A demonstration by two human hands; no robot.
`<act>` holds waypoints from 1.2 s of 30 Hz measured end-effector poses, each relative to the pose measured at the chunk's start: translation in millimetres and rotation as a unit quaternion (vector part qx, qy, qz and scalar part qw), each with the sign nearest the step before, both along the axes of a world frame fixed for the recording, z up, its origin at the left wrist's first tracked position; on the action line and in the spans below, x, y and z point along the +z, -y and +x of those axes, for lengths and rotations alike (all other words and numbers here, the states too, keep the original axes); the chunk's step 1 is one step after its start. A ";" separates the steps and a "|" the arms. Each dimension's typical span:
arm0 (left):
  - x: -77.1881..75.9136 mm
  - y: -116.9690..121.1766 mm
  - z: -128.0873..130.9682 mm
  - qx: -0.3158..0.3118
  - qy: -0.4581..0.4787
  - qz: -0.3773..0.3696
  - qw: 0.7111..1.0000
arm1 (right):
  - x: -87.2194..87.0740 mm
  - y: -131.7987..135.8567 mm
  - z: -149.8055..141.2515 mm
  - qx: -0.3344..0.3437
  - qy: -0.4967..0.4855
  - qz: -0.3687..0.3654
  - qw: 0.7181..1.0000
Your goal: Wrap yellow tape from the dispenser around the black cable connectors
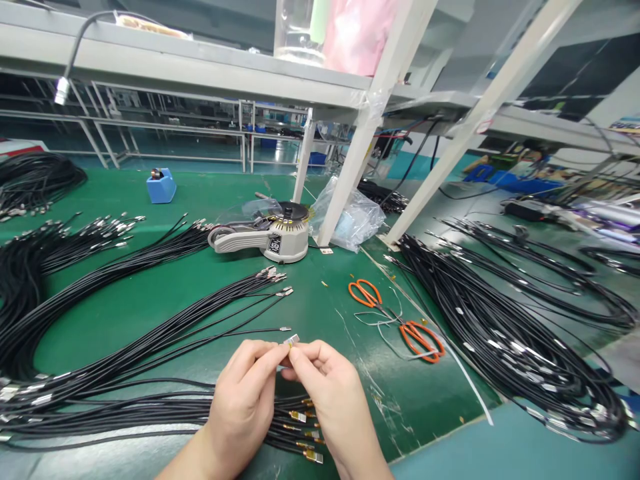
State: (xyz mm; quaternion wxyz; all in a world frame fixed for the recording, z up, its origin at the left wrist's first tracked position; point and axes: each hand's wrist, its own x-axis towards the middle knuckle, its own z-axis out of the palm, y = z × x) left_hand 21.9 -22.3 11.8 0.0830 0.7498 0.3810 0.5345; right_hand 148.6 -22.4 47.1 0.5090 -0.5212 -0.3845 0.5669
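My left hand point(244, 393) and my right hand point(330, 390) meet at the front middle of the bench, fingertips pinched together. Between them is a cable connector point(291, 340), a small silver metal plug with a bit of amber colour at its base. My fingers hide most of it, and its cable cannot be made out. Below the hands lies a bundle of black cables point(190, 407), their plug ends point(313, 456) wrapped in amber tape and poking out between my wrists. A longer bundle of black cables point(200, 310) with silver tips stretches to the left.
A round tape dispenser point(287, 240) stands behind my hands, with a blue holder point(161, 188) farther left. Orange-handled scissors point(421, 341) lie to the right beside a pale strip. Large black cable coils point(500, 333) fill the right side. White posts point(357, 153) carry an overhead shelf.
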 end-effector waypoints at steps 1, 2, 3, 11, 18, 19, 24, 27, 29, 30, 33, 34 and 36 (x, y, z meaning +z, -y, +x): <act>-0.3 -0.1 -0.3 -0.001 -0.002 0.001 1.000 | -0.3 -0.1 0.4 0.000 0.000 0.000 1.000; -0.7 -0.3 -0.6 -0.002 -0.005 0.002 1.000 | -0.7 -0.3 0.8 0.001 0.001 0.001 1.000; -1.2 -0.4 -0.9 -0.002 -0.008 0.001 1.000 | -1.1 -0.6 1.1 0.002 0.001 0.002 1.000; -2.0 -1.5 2.9 0.030 0.001 -0.060 0.998 | -7.2 0.1 -1.8 0.007 -0.026 0.009 1.000; 4.0 -1.4 1.6 0.045 -0.013 -0.119 0.992 | -13.0 6.7 -4.1 -0.006 -0.095 0.009 0.995; 4.5 -1.0 1.2 0.045 -0.014 -0.121 0.992 | -13.3 8.6 -4.4 -0.008 -0.117 0.001 0.993; 4.2 0.0 1.7 0.050 -0.021 -0.120 0.991 | -15.0 18.4 -4.3 -0.031 -0.201 -0.024 0.979; 3.1 0.1 2.4 0.054 -0.026 -0.111 0.992 | -16.0 18.9 -3.7 -0.044 -0.166 -0.008 0.985; 2.4 0.4 2.8 0.053 -0.033 -0.102 0.993 | -16.0 16.2 -4.2 -0.048 -0.121 0.000 0.991; 2.1 0.6 3.0 0.051 -0.036 -0.098 0.993 | -15.7 14.4 -4.8 -0.047 -0.099 0.003 0.994; 1.8 0.9 3.3 0.047 -0.037 -0.092 0.994 | -15.2 10.4 -7.7 -0.029 -0.043 0.016 0.999; 2.0 1.0 3.2 0.047 -0.034 -0.094 0.994 | -15.5 9.9 -8.6 -0.029 -0.029 0.022 0.999; 3.0 1.0 2.8 0.048 -0.027 -0.105 0.993 | -17.0 10.3 -9.8 -0.045 -0.008 0.035 0.998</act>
